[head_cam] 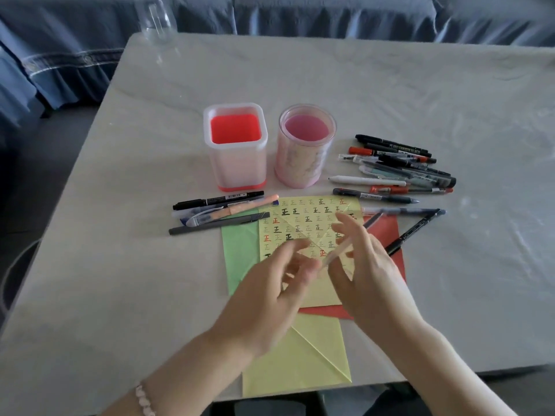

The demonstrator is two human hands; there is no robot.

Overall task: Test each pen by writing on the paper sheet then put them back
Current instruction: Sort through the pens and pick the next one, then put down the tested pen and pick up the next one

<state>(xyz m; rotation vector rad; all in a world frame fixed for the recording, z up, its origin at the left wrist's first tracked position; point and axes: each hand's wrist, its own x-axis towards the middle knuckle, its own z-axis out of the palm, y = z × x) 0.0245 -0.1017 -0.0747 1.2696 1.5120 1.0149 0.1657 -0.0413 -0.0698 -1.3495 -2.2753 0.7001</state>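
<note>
The right hand (pixel 368 273) pinches a clear, slim pen (pixel 339 250) between thumb and fingertips and holds it just above the middle of the yellow paper sheet (pixel 300 211). The pen slants from near-left to far-right. The left hand (pixel 279 285) hovers at the pen's near end with its fingers loosely bent. It is blurred, so I cannot tell whether its fingers grip the pen or only come close to it.

The paper sheet lies in the middle of the worktop (pixel 450 295), and rows of small black and red written characters fill its far half. A green sheet (pixel 240 253) shows from under its left edge and a red sheet (pixel 387 232) from under its right. A second yellow sheet (pixel 300 358) lies nearer, reaching the near edge of the worktop.

Beyond the paper two holders stand side by side with nothing in them. The left is a square holder (pixel 235 163) with a red bottom and the right is a round pink holder (pixel 303 163). A pile of pens (pixel 399 168) lies to the right of the round holder. A smaller group of pens (pixel 219 211) lies at the far-left corner of the paper, partly on the green sheet. A black marker (pixel 416 231) rests slanted across the right edge of the red sheet. A clear bottle (pixel 156 22) stands at the far-left corner of the worktop. A pale bead bracelet (pixel 144 397) circles the left wrist.
</note>
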